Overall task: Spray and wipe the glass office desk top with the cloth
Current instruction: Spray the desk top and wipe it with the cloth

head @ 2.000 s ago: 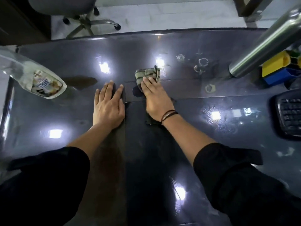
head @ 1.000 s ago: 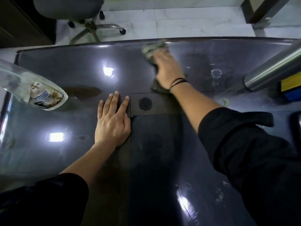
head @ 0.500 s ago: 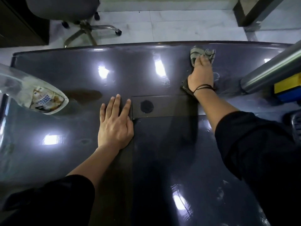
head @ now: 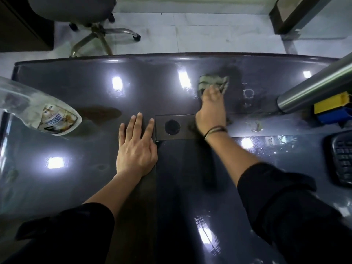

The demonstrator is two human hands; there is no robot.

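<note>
Two hands are working the desk top (head: 190,187) as I am watching through the head camera, and I am reading them from the left side across. Far left, a spray bottle (head: 47,115) is lying tipped over on the glass, untouched, its labelled end pointing toward the middle. Next along, my left hand (head: 136,147) is lying flat and released, fingers spread, gripping nothing and bracing just beside a dark inset plate with a round hole (head: 172,126). Further right, my right hand (head: 211,111) is pressing down on the cloth (head: 212,81), fingertips bearing on its near edge; motion blur is keeping me from saying whether the fingers are curling into the fabric or only pinning it flat. The cloth is sitting bunched on the far half of the glass, ahead of and to the right of the left hand, its long axis running roughly side to side. Right of it, dried ring marks (head: 248,93) are showing on the glass, near the cloth and between it and a steel tube (head: 314,88). I am judging these the next target: they are lying to the cloth's right, so the right hand is far better placed, sweeping rightward. Beyond, a keyboard (head: 341,159) is sitting at the frame's edge.
</note>
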